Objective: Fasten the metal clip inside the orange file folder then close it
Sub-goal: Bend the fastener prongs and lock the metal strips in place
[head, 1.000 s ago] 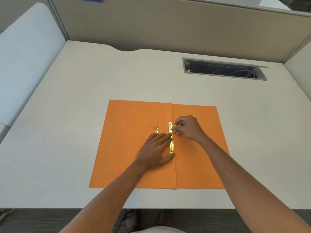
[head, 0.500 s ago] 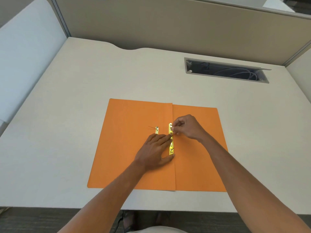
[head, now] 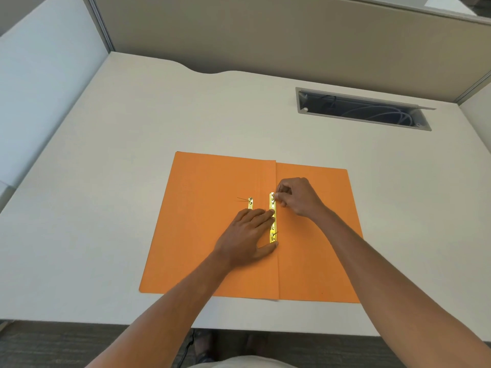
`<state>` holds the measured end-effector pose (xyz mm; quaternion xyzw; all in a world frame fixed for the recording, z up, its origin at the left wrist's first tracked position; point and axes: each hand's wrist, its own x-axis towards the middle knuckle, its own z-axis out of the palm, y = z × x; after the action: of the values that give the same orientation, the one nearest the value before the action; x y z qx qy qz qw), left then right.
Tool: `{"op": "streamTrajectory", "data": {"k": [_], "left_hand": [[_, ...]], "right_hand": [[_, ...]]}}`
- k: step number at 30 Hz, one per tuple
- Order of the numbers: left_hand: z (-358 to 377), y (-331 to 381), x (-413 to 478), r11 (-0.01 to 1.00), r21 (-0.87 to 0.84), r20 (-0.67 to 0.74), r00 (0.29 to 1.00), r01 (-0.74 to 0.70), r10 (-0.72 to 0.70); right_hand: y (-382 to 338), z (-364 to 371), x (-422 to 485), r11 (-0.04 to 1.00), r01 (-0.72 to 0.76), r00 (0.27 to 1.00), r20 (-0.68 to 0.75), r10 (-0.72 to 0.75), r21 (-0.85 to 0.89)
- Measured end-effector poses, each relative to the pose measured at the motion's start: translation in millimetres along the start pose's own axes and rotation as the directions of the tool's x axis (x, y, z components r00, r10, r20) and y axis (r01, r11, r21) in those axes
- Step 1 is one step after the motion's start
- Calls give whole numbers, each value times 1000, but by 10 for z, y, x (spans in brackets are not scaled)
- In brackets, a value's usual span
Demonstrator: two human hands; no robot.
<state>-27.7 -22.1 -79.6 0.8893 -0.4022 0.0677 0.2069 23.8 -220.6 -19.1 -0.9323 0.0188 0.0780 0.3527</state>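
Note:
An orange file folder (head: 202, 235) lies open and flat on the desk. A long brass clip bar (head: 272, 224) runs along its centre fold. A second, shorter brass strip (head: 250, 203) shows to the left, mostly hidden under my fingers. My left hand (head: 248, 236) rests flat on the left leaf, fingertips pressing the middle of the bar and thumb at its near end. My right hand (head: 296, 196) has curled fingers pinching the bar's far end.
The pale desk (head: 106, 181) has a cable slot (head: 364, 110) with wires at the back right. Partition walls (head: 239, 30) close off the back and left. The desk's near edge (head: 292, 330) is just below the folder.
Both hands stay in the same hold on the clip bar. The camera has tilted slightly, shifting the folder a little in view.

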Motion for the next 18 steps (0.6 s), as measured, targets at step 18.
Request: {"op": "streamTrajectory", "data": {"k": [18], "left_hand": [[19, -6, 4, 1000, 5, -33, 999, -5, 5]], "right_hand": [[-62, -4, 48, 747, 373, 928, 203, -313, -550]]}}
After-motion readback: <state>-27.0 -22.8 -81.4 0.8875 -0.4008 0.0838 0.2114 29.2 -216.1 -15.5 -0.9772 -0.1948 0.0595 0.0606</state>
